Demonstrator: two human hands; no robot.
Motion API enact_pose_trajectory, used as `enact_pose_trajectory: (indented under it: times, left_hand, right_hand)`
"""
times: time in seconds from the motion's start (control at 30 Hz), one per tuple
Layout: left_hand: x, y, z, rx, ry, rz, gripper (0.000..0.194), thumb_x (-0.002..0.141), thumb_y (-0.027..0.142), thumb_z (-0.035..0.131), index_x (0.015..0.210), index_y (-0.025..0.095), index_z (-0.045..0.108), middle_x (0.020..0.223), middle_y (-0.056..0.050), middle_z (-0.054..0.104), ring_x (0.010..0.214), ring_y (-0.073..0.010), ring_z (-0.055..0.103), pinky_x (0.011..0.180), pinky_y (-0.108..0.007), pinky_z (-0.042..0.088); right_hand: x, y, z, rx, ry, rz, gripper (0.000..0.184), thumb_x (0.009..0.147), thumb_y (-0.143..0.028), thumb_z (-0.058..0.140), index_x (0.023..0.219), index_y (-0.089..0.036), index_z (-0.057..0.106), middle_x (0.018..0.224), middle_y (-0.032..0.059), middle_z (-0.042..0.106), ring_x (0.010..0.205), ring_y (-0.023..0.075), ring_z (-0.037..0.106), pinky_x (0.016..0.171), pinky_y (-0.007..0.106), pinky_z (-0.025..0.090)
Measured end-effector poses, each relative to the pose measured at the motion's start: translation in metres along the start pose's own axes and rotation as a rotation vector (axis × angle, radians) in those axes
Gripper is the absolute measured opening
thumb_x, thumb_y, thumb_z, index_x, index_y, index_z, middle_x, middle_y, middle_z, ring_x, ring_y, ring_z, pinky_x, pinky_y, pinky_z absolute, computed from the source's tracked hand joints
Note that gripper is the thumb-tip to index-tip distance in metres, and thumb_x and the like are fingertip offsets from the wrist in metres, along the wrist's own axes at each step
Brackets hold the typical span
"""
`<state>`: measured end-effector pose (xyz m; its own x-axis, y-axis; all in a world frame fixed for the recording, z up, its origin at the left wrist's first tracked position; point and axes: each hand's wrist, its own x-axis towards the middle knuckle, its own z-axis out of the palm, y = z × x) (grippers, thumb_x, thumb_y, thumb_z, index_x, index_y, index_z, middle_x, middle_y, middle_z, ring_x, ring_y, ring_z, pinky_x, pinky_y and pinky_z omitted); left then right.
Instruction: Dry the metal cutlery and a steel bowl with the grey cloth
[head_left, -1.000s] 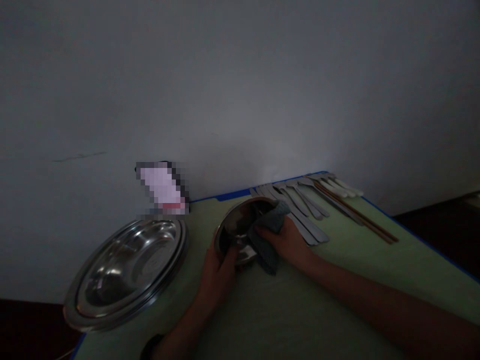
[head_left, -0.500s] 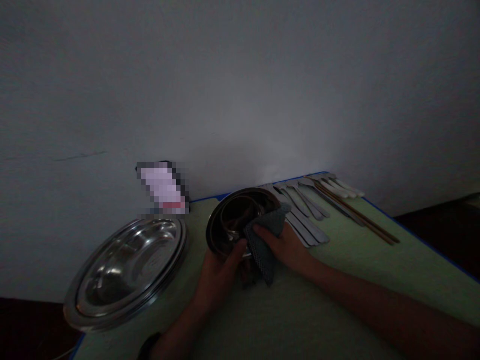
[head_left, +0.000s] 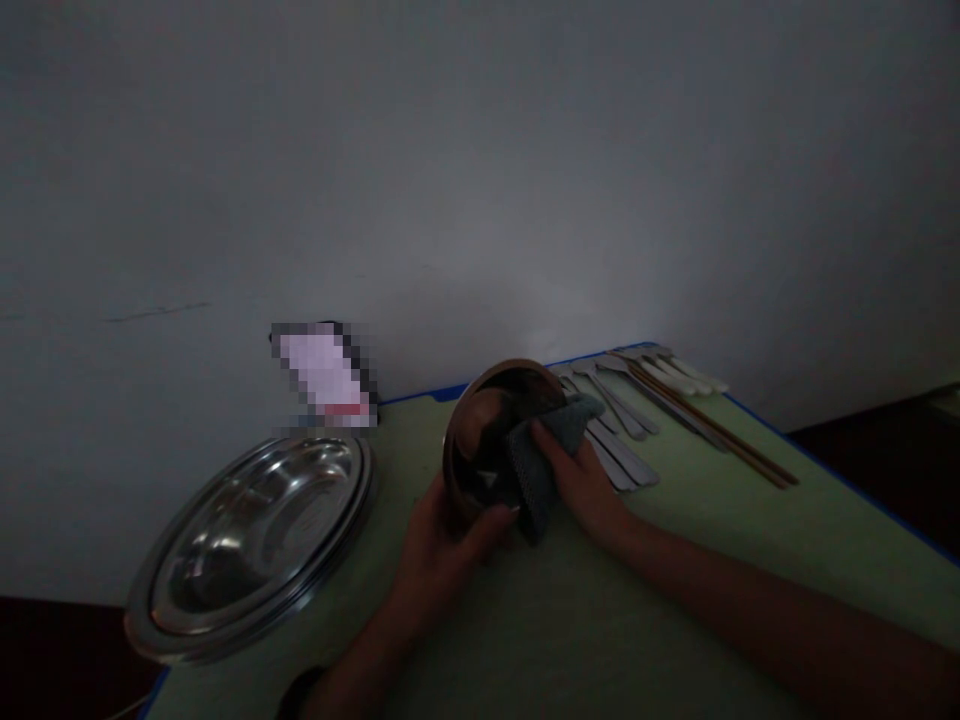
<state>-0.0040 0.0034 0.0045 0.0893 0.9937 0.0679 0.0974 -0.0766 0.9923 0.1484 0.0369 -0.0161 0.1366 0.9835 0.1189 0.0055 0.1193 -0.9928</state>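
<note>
head view, bowl: a shiny metal bowl point(head_left: 480, 440) held above the near middle of the table point(head_left: 645, 620), tilted so its inside shows
left hand: the left hand point(head_left: 439, 550) is clamped on the bowl's lower left rim, thumb over the edge and fingers mostly hidden beneath it
right hand: the right hand point(head_left: 589, 490) is closed on the cloth, its thumb on top, at the bowl's right side
cloth: a grey-green cloth point(head_left: 555, 450) lies over the bowl's right rim, one end hanging down between the hands
dishes: a stack of oval metal dishes point(head_left: 262, 540) at the left of the table, apart from the bowl
cutlery: metal cutlery point(head_left: 619, 405) in a row behind and right of the cloth, partly covered by it
chopsticks: brown chopsticks point(head_left: 716, 430) lying slantwise, right of the metal pieces
white handles: white-handled cutlery point(head_left: 690, 375) near the far right corner
blurred thing: a pixelated item point(head_left: 326, 375) by the wall point(head_left: 480, 180), too blurred to tell
wristband: a dark band point(head_left: 300, 692) on the left wrist
</note>
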Motion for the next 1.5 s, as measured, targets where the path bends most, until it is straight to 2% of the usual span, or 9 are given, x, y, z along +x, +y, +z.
enact_pose_trajectory:
  times: [0.2, 0.4, 0.57, 0.73, 0.93, 1.03, 1.23, 1.4, 1.5]
  left_hand:
    - [0.0013, -0.004, 0.0034, 0.022, -0.033, -0.032, 0.028, 0.06, 0.031, 0.075, 0.08, 0.02, 0.058, 0.063, -0.002, 0.067, 0.055, -0.0197, 0.063, 0.051, -0.03, 0.053]
    - [0.0017, -0.0074, 0.0007, 0.168, -0.005, -0.078, 0.028, 0.072, 0.045, 0.063, 0.074, 0.018, 0.058, 0.053, 0.002, 0.058, 0.039, -0.0115, 0.049, 0.035, -0.022, 0.039]
    - [-0.0026, -0.0084, -0.002, 0.129, 0.154, 0.026, 0.031, 0.077, 0.046, 0.058, 0.092, 0.019, 0.059, 0.063, 0.001, 0.06, 0.045, -0.0122, 0.052, 0.038, -0.022, 0.042]
    - [-0.0043, -0.0053, 0.0005, 0.124, 0.18, 0.029, 0.04, 0.072, 0.045, 0.063, 0.102, 0.019, 0.056, 0.06, 0.003, 0.06, 0.037, -0.0101, 0.047, 0.033, -0.021, 0.036]
    - [0.0016, -0.0051, 0.0034, 0.08, 0.008, -0.053, 0.03, 0.073, 0.048, 0.059, 0.075, 0.02, 0.052, 0.042, 0.003, 0.055, 0.037, -0.0128, 0.051, 0.037, -0.021, 0.04]
    - [0.0049, -0.0068, 0.0004, 0.152, -0.05, -0.084, 0.034, 0.074, 0.05, 0.057, 0.063, 0.019, 0.051, 0.042, 0.003, 0.052, 0.036, -0.011, 0.048, 0.037, -0.021, 0.038]
    - [0.0035, -0.0034, -0.0001, 0.218, 0.042, -0.11, 0.04, 0.079, 0.052, 0.048, 0.056, 0.02, 0.047, 0.039, 0.007, 0.04, 0.034, -0.0079, 0.037, 0.034, -0.018, 0.027]
    - [0.0002, -0.0016, 0.0016, 0.271, 0.104, -0.065, 0.028, 0.079, 0.045, 0.05, 0.066, 0.02, 0.05, 0.039, 0.008, 0.043, 0.034, -0.0088, 0.039, 0.035, -0.019, 0.03]
    - [0.0008, -0.0041, 0.0001, 0.313, 0.095, -0.046, 0.031, 0.079, 0.043, 0.052, 0.06, 0.019, 0.05, 0.039, 0.006, 0.045, 0.036, -0.0093, 0.043, 0.037, -0.019, 0.033]
  right_hand:
    - [0.0001, 0.0034, -0.0011, -0.046, -0.049, -0.033, 0.033, 0.077, -0.047, 0.056, 0.097, -0.021, 0.062, 0.099, 0.0047, 0.068, 0.098, 0.0227, 0.061, 0.091, 0.038, 0.044]
    - [0.0009, 0.0053, -0.0005, -0.05, -0.031, -0.087, 0.028, 0.078, -0.043, 0.056, 0.092, -0.021, 0.062, 0.096, 0.0052, 0.068, 0.097, 0.0224, 0.061, 0.09, 0.038, 0.044]
    - [0.0001, 0.0045, -0.0001, -0.022, -0.021, -0.087, 0.032, 0.078, -0.045, 0.056, 0.096, -0.019, 0.062, 0.099, 0.007, 0.068, 0.094, 0.0223, 0.062, 0.086, 0.037, 0.046]
    - [-0.0005, 0.0029, -0.0004, -0.02, -0.065, -0.053, 0.029, 0.078, -0.045, 0.056, 0.091, -0.02, 0.061, 0.096, 0.0053, 0.068, 0.093, 0.0215, 0.062, 0.085, 0.036, 0.046]
    - [-0.0012, 0.0041, -0.001, -0.06, -0.111, -0.061, 0.025, 0.076, -0.043, 0.058, 0.086, -0.02, 0.06, 0.089, 0.0038, 0.068, 0.086, 0.0206, 0.062, 0.081, 0.035, 0.047]
    - [-0.0003, 0.006, 0.0001, -0.068, -0.063, -0.059, 0.024, 0.078, -0.041, 0.057, 0.088, -0.02, 0.06, 0.09, 0.0042, 0.068, 0.088, 0.0208, 0.062, 0.083, 0.035, 0.046]
    - [0.002, 0.0091, 0.001, -0.026, -0.015, -0.114, 0.031, 0.081, -0.043, 0.053, 0.103, -0.021, 0.059, 0.108, 0.0071, 0.065, 0.104, 0.0222, 0.058, 0.096, 0.04, 0.039]
    - [0.0025, 0.0095, 0.0007, -0.059, -0.014, -0.138, 0.031, 0.08, -0.042, 0.054, 0.102, -0.022, 0.059, 0.107, 0.0074, 0.064, 0.104, 0.0222, 0.057, 0.096, 0.04, 0.039]
    - [0.0011, 0.009, 0.0007, -0.078, -0.035, -0.125, 0.03, 0.078, -0.041, 0.057, 0.101, -0.022, 0.059, 0.104, 0.0068, 0.066, 0.101, 0.0223, 0.059, 0.093, 0.04, 0.042]
